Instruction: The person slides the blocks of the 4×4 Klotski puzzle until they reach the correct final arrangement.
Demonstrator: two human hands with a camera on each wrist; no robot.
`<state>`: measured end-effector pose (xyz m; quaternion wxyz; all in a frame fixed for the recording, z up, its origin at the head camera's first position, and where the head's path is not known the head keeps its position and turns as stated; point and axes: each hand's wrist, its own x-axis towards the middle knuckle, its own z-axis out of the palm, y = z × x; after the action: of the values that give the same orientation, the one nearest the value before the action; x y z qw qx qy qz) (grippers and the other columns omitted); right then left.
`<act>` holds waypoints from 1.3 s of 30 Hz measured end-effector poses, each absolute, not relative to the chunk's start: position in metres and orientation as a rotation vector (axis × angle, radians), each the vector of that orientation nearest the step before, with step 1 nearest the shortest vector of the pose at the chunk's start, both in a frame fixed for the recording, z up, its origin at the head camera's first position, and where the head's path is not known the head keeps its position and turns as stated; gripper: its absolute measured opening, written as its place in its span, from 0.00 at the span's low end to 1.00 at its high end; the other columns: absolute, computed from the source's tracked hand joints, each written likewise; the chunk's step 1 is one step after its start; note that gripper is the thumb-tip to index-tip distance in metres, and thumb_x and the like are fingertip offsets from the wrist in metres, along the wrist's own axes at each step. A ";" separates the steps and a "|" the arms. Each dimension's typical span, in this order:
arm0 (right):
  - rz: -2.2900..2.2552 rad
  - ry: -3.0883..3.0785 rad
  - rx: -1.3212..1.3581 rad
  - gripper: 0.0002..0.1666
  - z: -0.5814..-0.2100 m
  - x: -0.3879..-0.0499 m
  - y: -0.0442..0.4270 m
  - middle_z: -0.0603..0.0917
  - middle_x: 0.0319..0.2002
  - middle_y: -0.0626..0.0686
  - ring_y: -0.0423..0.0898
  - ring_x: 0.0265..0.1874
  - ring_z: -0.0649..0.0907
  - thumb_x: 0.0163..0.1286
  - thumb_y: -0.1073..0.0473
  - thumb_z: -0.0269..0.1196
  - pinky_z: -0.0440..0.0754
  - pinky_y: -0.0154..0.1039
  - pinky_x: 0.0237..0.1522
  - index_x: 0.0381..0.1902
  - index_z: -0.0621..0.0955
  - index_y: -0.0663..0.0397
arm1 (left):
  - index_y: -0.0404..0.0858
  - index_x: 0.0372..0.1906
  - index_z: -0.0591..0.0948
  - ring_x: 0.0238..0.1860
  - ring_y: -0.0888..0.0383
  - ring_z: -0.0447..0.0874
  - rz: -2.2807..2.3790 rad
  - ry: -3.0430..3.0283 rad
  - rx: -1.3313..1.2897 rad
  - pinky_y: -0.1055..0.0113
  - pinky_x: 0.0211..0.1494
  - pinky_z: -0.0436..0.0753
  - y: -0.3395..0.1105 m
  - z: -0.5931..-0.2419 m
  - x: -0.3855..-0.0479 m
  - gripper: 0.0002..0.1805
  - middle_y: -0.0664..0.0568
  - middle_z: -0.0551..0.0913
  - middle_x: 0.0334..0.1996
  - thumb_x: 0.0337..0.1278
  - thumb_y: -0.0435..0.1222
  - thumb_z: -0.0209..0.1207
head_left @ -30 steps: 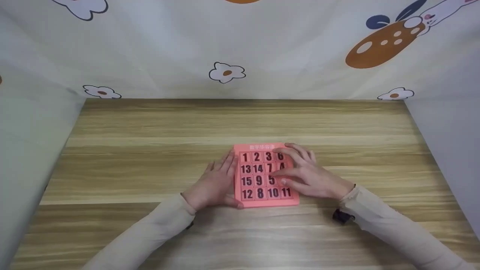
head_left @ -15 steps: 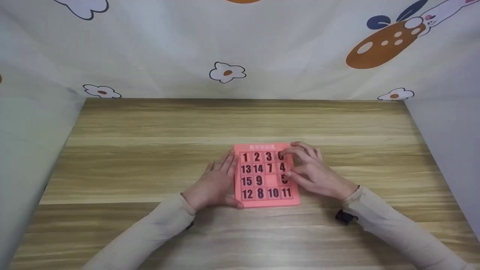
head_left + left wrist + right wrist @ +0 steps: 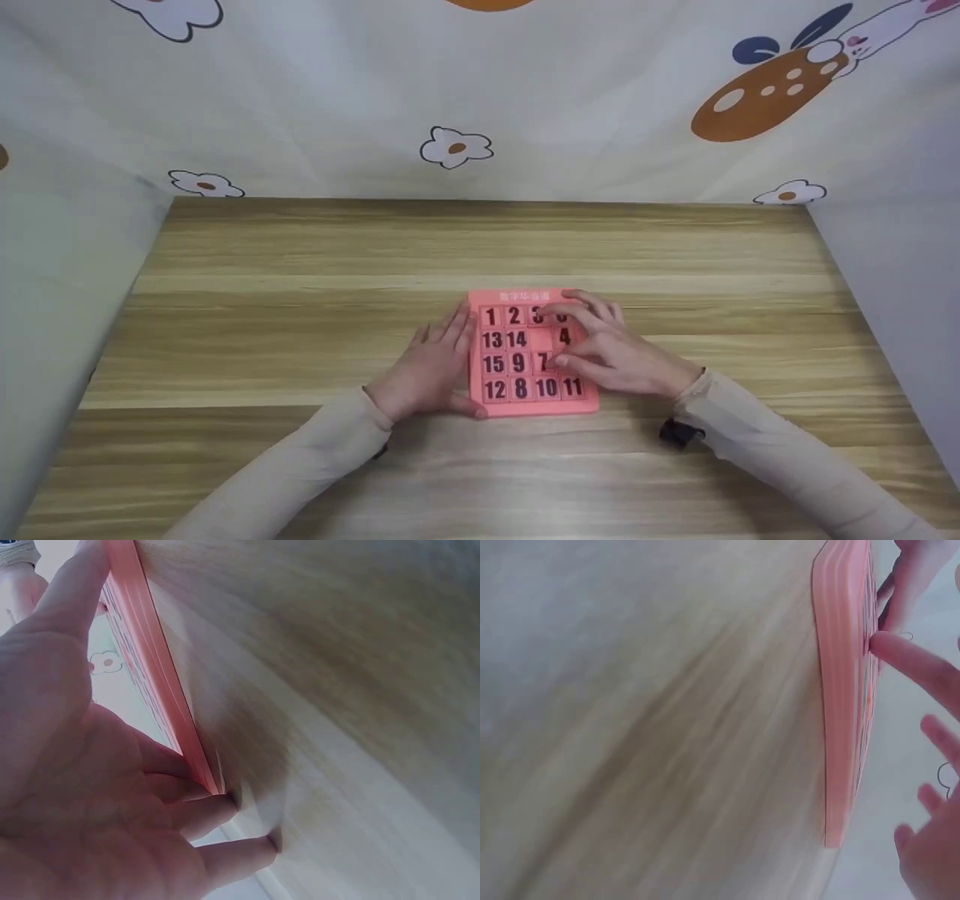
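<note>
A pink sliding number puzzle [image 3: 540,409] lies flat on the table. My left hand [image 3: 431,367] rests along its left side, straight fingers against the edge and thumb at the near-left corner. In the left wrist view that hand [image 3: 97,772] has its fingertips down on the wood. My right hand [image 3: 626,356] reaches over from the right, fingers loosely bent. Its thumb touches or hovers by the 7 tile [image 3: 542,362] in the third row. A gap [image 3: 540,340] shows in the second row, between 14 and 4. The tile right of the 7 is hidden.
The wood-grain table [image 3: 337,255] spreads around the puzzle. A pale curtain [image 3: 315,97] with flowers and an orange carrot pattern stands along the back edge, with plain pale panels at both sides. Black bands show at the wrists.
The 5 tile slid right in the third row. After that the 7 tile came down into its place, leaving the gap above. My right hand went right, then back left; the left stayed.
</note>
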<state>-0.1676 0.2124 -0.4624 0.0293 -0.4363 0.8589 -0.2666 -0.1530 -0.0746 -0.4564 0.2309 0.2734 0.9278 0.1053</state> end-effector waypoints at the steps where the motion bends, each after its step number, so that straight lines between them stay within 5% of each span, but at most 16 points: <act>1: -0.814 2.674 -1.336 0.14 -0.462 -0.169 0.212 0.65 0.68 0.56 0.63 0.69 0.55 0.71 0.52 0.58 0.47 0.68 0.64 0.41 0.88 0.49 | 0.29 0.75 0.41 0.75 0.44 0.31 0.293 2.550 0.747 0.42 0.72 0.46 -0.075 -0.456 -0.153 0.72 0.39 0.33 0.75 0.35 0.66 0.66; 8: -0.689 2.820 -1.175 0.21 -0.466 -0.182 0.210 0.59 0.71 0.61 0.65 0.69 0.54 0.72 0.51 0.55 0.50 0.63 0.64 0.58 0.81 0.51 | 0.29 0.75 0.40 0.75 0.45 0.30 0.325 2.543 0.741 0.42 0.72 0.44 -0.075 -0.457 -0.152 0.72 0.38 0.31 0.75 0.35 0.65 0.67; 16: -0.794 2.704 -1.267 0.14 -0.464 -0.183 0.210 0.65 0.68 0.55 0.64 0.68 0.56 0.71 0.53 0.58 0.47 0.64 0.65 0.46 0.87 0.49 | 0.29 0.75 0.41 0.75 0.43 0.33 0.315 2.540 0.727 0.41 0.72 0.47 -0.074 -0.457 -0.152 0.72 0.38 0.33 0.75 0.35 0.65 0.68; 24: -0.654 2.732 -1.254 0.21 -0.463 -0.191 0.192 0.59 0.72 0.59 0.64 0.69 0.54 0.73 0.53 0.53 0.51 0.63 0.64 0.61 0.79 0.49 | 0.30 0.75 0.41 0.75 0.43 0.33 0.310 2.539 0.732 0.41 0.71 0.47 -0.073 -0.456 -0.153 0.72 0.38 0.33 0.75 0.35 0.66 0.67; 39: -0.670 2.732 -1.263 0.21 -0.464 -0.196 0.202 0.58 0.72 0.59 0.63 0.69 0.54 0.73 0.56 0.51 0.52 0.64 0.62 0.61 0.79 0.45 | 0.29 0.75 0.40 0.75 0.43 0.32 0.270 2.547 0.749 0.41 0.71 0.47 -0.073 -0.456 -0.153 0.72 0.38 0.32 0.75 0.36 0.66 0.65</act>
<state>-0.1956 0.2016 -0.4640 0.0291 -0.4095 0.8856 -0.2171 -0.1528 -0.0731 -0.4561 0.2343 0.2729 0.9279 0.0983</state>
